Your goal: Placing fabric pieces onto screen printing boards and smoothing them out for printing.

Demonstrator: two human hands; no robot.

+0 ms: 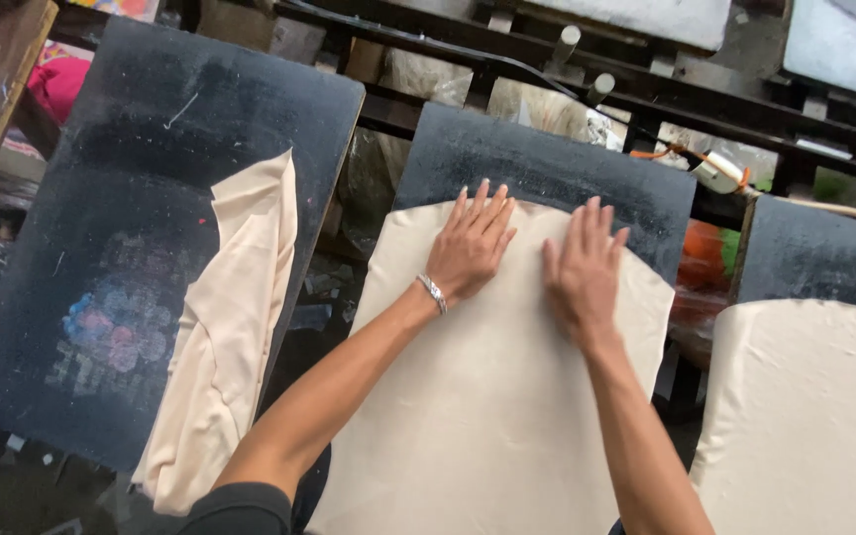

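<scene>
A cream fabric piece (487,396) lies flat over the middle black board (547,163), its rounded top edge short of the board's far end. My left hand (470,246), with a metal bracelet on the wrist, presses flat on the fabric near its top edge, fingers spread. Beside it, my right hand (583,269) also lies flat on the fabric, fingers together and pointing away from me. Neither hand holds anything.
Left, a larger black board (121,198) carries a crumpled cream fabric (225,327) hanging over its right edge. Right, a third board (819,258) has cream fabric (804,416) laid over it. Black metal frame bars (646,84) run behind. Clutter sits below the gaps.
</scene>
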